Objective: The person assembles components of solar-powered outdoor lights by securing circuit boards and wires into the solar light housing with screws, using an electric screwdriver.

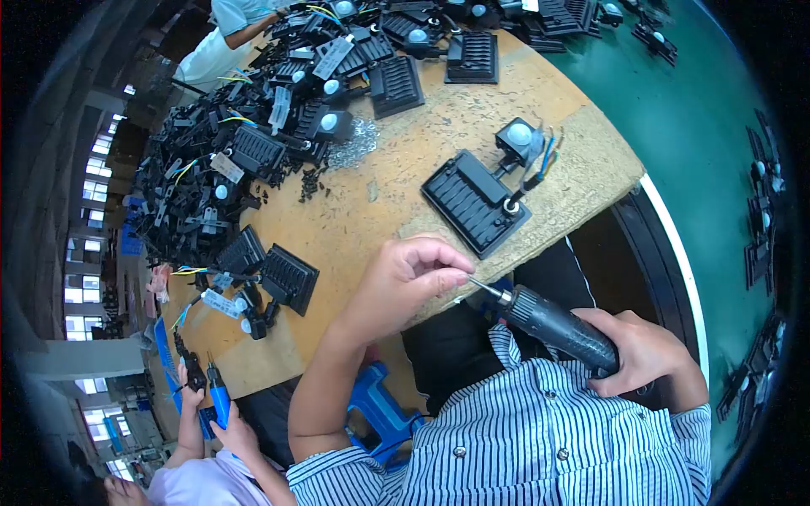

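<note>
From where I stand, I see one person in a striped shirt (515,430) at the near edge of a wooden table (380,211). The right hand (637,350) is closed around the rear part of one black screwdriver (565,331). The left hand (405,282) is nearly closed, with thumb and forefinger pinched at the end of the thin bit (488,288); whether a screw is also between them, I cannot tell.

The screwdriver is in front of the shirt, just beside the near edge of the table. Its long axis lies aslant: the bit points to the left and to the far side, and the thick end is to the right and near.

Beyond it, on the right part of the table, lies one black lamp (477,202), ribbed face up, set aslant to the table edge. It has one sensor (516,137) with a white dome, on its far right side, and several coloured wires (550,153), which stand up.

To the left there are two more ribbed lamp housings (266,268), side by side. Farther is a big heap of black parts (202,181), too crowded for counting, and one patch of silvery screws (354,143).

At the near left, a second person (202,476) holds one blue screwdriver (219,401), its tip pointing to the far side. One blue stool (384,413) is below the table.
</note>
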A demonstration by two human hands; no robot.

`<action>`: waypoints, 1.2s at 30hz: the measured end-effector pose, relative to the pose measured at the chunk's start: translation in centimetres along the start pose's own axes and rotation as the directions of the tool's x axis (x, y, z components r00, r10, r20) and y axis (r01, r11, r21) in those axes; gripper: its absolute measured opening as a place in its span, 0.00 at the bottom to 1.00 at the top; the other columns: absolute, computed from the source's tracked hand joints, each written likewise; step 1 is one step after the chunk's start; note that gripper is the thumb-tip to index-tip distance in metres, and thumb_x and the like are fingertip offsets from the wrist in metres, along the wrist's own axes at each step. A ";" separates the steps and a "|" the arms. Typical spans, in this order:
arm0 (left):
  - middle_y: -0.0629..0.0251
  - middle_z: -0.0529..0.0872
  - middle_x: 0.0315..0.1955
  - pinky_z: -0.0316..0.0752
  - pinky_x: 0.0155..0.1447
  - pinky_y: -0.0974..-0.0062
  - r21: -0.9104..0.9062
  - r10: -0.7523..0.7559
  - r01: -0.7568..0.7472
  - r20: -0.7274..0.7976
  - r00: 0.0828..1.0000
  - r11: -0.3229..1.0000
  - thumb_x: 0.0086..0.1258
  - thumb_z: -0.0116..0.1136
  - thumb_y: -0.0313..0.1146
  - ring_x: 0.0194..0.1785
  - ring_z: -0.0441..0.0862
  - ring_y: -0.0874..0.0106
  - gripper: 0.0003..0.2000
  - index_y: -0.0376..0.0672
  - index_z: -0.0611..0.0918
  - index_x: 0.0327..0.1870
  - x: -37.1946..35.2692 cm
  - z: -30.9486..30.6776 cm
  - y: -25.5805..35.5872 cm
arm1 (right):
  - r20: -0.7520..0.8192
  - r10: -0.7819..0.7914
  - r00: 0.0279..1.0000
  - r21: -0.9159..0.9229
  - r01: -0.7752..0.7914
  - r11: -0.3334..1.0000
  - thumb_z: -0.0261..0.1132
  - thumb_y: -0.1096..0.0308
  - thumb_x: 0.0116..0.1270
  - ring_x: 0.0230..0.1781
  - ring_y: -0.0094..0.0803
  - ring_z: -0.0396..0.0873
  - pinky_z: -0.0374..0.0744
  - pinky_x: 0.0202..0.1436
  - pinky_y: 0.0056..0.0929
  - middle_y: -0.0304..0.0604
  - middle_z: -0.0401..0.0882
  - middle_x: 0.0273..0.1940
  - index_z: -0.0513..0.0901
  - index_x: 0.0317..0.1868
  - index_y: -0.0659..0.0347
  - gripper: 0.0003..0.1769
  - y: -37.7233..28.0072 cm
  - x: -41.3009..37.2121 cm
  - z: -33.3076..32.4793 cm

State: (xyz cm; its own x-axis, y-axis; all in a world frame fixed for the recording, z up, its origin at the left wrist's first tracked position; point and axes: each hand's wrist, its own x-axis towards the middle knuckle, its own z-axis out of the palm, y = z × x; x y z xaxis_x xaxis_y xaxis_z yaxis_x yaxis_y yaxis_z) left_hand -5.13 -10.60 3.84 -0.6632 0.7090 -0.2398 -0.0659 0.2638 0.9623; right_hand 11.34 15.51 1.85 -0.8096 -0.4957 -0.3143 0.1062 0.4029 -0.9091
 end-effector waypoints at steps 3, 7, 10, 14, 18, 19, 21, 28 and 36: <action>0.68 0.79 0.29 0.69 0.35 0.85 0.095 0.090 -0.088 -0.015 0.996 0.992 0.60 0.59 0.23 0.31 0.74 0.82 0.04 0.33 0.81 0.34 0.2 0.0 -0.3 | -0.032 0.005 0.999 -0.011 -0.006 1.000 0.69 0.67 0.45 0.28 0.40 0.83 0.79 0.34 0.30 0.55 0.80 0.35 0.60 0.63 0.69 0.45 -0.3 0.4 0.4; 0.66 0.79 0.29 0.70 0.35 0.83 -0.427 -0.087 0.114 0.082 0.993 0.897 0.61 0.60 0.24 0.31 0.74 0.80 0.04 0.34 0.81 0.35 0.2 -0.5 -1.5 | -0.040 -0.018 0.999 0.028 0.019 0.999 0.69 0.67 0.45 0.28 0.40 0.83 0.80 0.35 0.30 0.54 0.80 0.34 0.60 0.63 0.69 0.44 -0.5 0.7 0.5; 0.65 0.79 0.29 0.71 0.35 0.82 -0.789 -0.019 0.089 0.098 0.995 0.607 0.61 0.61 0.23 0.30 0.75 0.78 0.04 0.35 0.81 0.35 0.8 0.3 -3.6 | -0.047 0.002 0.999 0.051 0.001 0.999 0.69 0.68 0.46 0.28 0.39 0.83 0.80 0.35 0.29 0.54 0.80 0.34 0.60 0.64 0.69 0.44 -0.6 1.1 0.4; 0.65 0.80 0.31 0.71 0.36 0.81 -0.429 0.001 -0.051 -0.115 0.993 0.902 0.60 0.59 0.20 0.32 0.75 0.79 0.03 0.33 0.81 0.34 0.8 0.5 -2.8 | -0.042 0.052 0.998 0.055 -0.050 0.997 0.69 0.68 0.46 0.28 0.39 0.83 0.80 0.35 0.30 0.53 0.80 0.34 0.60 0.64 0.68 0.43 -1.1 1.4 0.0; 0.64 0.80 0.33 0.71 0.38 0.82 -0.140 0.041 -0.050 -0.070 0.997 0.989 0.59 0.59 0.19 0.34 0.76 0.79 0.03 0.32 0.81 0.34 0.6 -0.7 -1.8 | 0.009 0.033 0.999 0.033 -0.033 0.999 0.68 0.68 0.46 0.27 0.38 0.82 0.79 0.34 0.30 0.52 0.80 0.33 0.59 0.64 0.67 0.44 -0.9 1.8 -0.1; 0.64 0.80 0.33 0.71 0.38 0.82 -0.155 0.026 -0.036 -0.068 0.997 0.987 0.59 0.59 0.19 0.34 0.76 0.79 0.03 0.32 0.81 0.34 0.8 -0.8 -1.9 | 0.007 0.044 0.999 0.054 -0.045 0.998 0.68 0.69 0.46 0.27 0.38 0.82 0.79 0.34 0.30 0.51 0.80 0.33 0.59 0.64 0.67 0.44 -0.8 1.8 0.0; 0.65 0.80 0.33 0.71 0.40 0.84 -0.368 -0.049 0.018 -0.075 0.996 0.930 0.59 0.60 0.20 0.35 0.76 0.79 0.05 0.31 0.81 0.35 1.0 -0.4 -2.3 | -0.007 0.049 0.999 0.089 -0.048 0.995 0.68 0.69 0.47 0.27 0.37 0.82 0.79 0.35 0.29 0.51 0.80 0.33 0.58 0.64 0.67 0.44 -0.7 2.1 0.1; 0.66 0.81 0.30 0.71 0.38 0.83 0.255 0.187 -0.077 -0.440 0.878 0.964 0.60 0.59 0.24 0.32 0.75 0.79 0.08 0.33 0.83 0.39 0.6 -2.4 -2.2 | -0.135 0.021 0.991 0.161 0.001 0.987 0.69 0.69 0.44 0.33 0.35 0.82 0.79 0.39 0.27 0.49 0.80 0.36 0.61 0.63 0.67 0.44 -0.1 1.9 0.3; 0.60 0.82 0.30 0.72 0.35 0.78 0.704 0.425 0.215 -0.612 0.667 0.677 0.60 0.61 0.29 0.30 0.78 0.74 0.08 0.37 0.85 0.38 3.0 -10.3 -6.2 | -0.260 0.095 0.961 0.241 -0.031 0.970 0.71 0.69 0.36 0.28 0.34 0.82 0.78 0.36 0.27 0.48 0.80 0.32 0.63 0.62 0.70 0.47 1.3 0.3 0.8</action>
State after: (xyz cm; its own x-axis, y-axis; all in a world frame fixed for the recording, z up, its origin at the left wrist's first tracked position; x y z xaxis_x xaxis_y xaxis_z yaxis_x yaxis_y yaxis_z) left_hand -14.35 -16.84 -1.54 -0.9267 0.1843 0.3274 0.3374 0.7917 0.5093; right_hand 11.69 15.24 0.33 -0.9180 -0.2380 -0.3174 0.2669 0.2212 -0.9380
